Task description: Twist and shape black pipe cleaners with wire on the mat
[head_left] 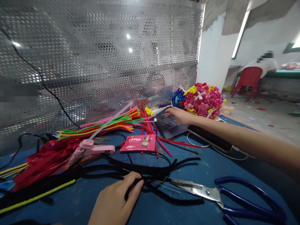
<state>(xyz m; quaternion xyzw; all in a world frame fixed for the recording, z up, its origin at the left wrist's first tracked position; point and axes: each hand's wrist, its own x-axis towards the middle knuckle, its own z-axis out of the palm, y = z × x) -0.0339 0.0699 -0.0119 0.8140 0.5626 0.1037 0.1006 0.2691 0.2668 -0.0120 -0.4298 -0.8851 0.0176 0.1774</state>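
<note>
My left hand [118,200] rests low on the table, thumb and forefinger closed at the middle of a bunch of black pipe cleaners [150,170], apparently pinching one. Just right of it, scissors [206,190] with blue handles lie with their blades pointing at the bunch. Across the table, my right hand [180,115] reaches over a dark flat case [167,125], fingers stretched downward and slightly apart; nothing shows in them. Small details on the case are too blurred to name.
Coloured pipe cleaners [117,120], a pink glue gun [93,148], red ribbon [47,159] and a pink packet [138,142] lie behind. A cabled phone [211,137] is under my right forearm. Fuzzy flowers [203,100] stand behind. A person [264,65] sits far right.
</note>
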